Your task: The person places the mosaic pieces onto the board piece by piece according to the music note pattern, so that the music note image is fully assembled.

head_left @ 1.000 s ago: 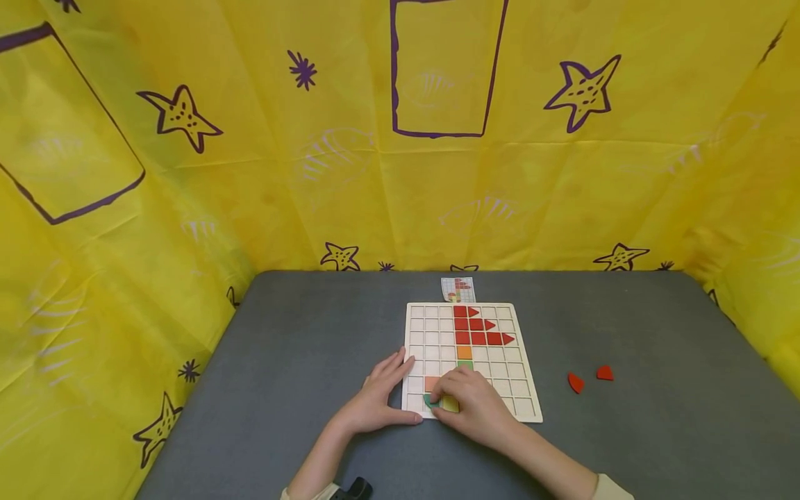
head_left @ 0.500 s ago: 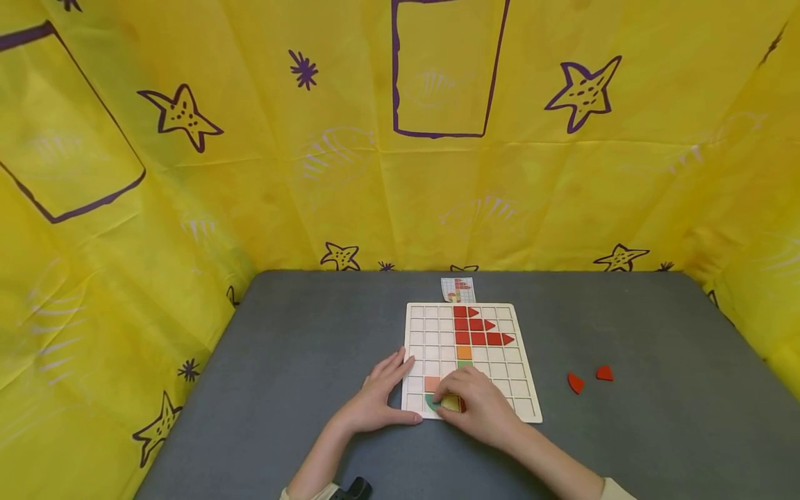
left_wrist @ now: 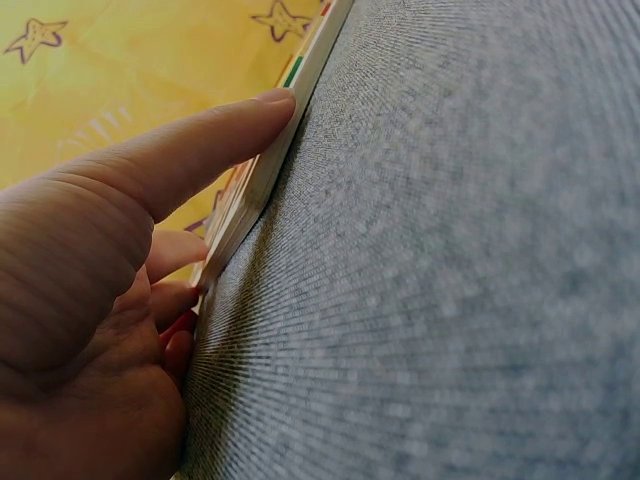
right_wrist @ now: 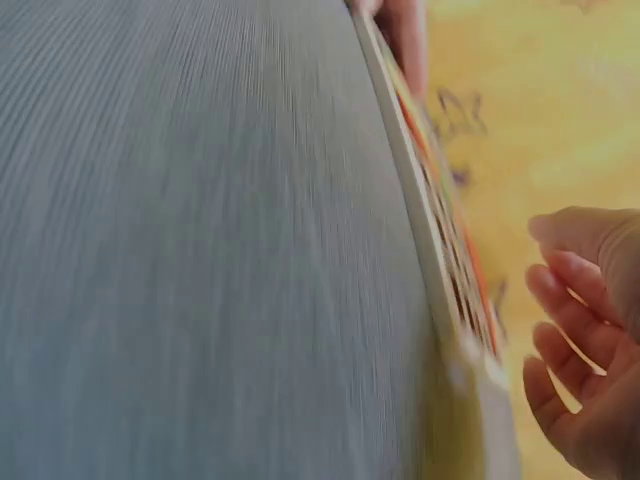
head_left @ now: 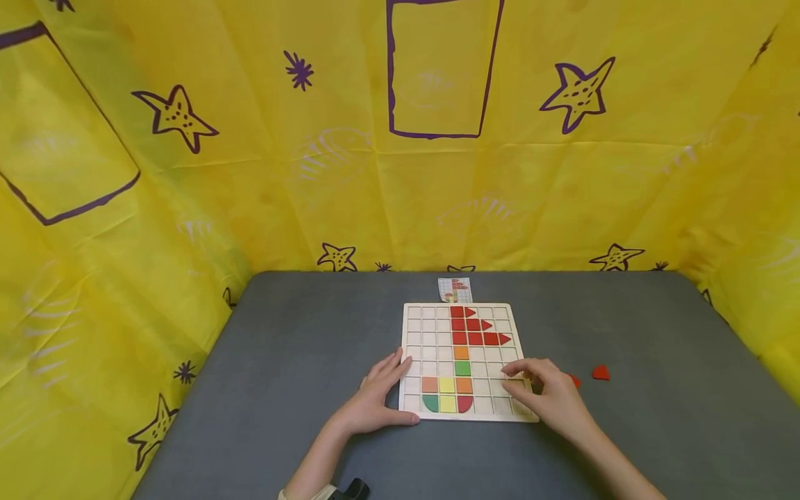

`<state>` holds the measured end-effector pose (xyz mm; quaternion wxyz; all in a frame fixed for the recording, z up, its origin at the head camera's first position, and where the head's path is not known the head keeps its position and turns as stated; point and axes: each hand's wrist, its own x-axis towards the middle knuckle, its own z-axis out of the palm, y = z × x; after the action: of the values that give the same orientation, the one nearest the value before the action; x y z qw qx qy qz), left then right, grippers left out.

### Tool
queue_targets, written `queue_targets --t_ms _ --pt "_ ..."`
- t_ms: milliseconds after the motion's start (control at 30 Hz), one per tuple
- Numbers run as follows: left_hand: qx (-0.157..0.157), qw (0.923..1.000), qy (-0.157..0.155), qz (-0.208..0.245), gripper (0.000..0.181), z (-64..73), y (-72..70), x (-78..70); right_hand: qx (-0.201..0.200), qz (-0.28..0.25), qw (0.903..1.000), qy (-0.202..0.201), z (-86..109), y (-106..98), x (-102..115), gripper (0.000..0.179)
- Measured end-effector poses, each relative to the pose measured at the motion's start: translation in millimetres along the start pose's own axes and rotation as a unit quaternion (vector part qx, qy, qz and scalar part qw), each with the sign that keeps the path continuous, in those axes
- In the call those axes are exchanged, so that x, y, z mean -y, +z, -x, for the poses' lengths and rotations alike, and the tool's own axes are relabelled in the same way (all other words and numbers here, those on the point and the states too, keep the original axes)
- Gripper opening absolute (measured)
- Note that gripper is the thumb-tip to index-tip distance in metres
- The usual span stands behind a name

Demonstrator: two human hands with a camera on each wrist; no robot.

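Note:
A pale wooden grid board (head_left: 428, 326) lies on the table with coloured tiles set in its cells. My left hand (head_left: 375, 399) rests at the board's near left corner, its thumb (left_wrist: 225, 130) straight along the front edge and the other fingers on the left side. Over the board's right part, my right hand (head_left: 544, 392) hovers with loosely bent fingers and nothing between them. At the bottom row sit a green rounded tile (head_left: 430, 403), a yellow square (head_left: 447, 403) and a red rounded tile (head_left: 465, 403). Red squares and triangles (head_left: 505, 339) form rows at the top.
To the board's right lie two loose red tiles, one in plain sight (head_left: 601, 373), the other (head_left: 576, 380) partly hidden by the right hand. A small printed pattern card (head_left: 454, 288) lies behind the board. Yellow cloth (head_left: 350, 201) hangs around the grey table (head_left: 300, 333).
My right hand has let go of the green rounded tile, now lying in the bottom row, and has moved right across the board. The left hand has stayed in place.

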<state>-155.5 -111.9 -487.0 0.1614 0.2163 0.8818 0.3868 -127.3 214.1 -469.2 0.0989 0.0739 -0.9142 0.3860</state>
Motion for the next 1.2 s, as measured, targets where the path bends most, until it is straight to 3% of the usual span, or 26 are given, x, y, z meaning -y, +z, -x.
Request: queue_targets --t_ms 100,300,500,633,867,1200 --pt "-0.001 1.0 0.002 0.001 0.097 0.1 -0.4 0.2 -0.02 0.032 0.9991 0.018 5.2 -19 -18 0.02" --pt "0.0 1.0 0.001 -0.004 0.097 0.0 0.1 1.7 -0.048 0.102 0.9935 0.013 10.5 -58 -57 0.024" --pt "0.001 1.0 -0.006 0.0 0.098 1.1 0.5 1.4 -0.012 0.122 0.9923 0.022 9.9 -87 -88 0.027" --pt "0.001 1.0 -0.006 -0.004 0.098 0.8 0.0 1.2 0.011 0.123 0.9921 0.025 9.1 -91 -96 0.027" --pt "0.004 1.0 -0.003 -0.003 0.097 -0.3 0.3 1.2 -0.008 0.149 0.9883 0.029 8.1 -88 -96 0.028" --pt "0.003 1.0 -0.005 -0.002 0.097 0.3 -0.2 -0.4 0.004 0.149 0.9871 0.059 10.1 -90 -95 0.027"
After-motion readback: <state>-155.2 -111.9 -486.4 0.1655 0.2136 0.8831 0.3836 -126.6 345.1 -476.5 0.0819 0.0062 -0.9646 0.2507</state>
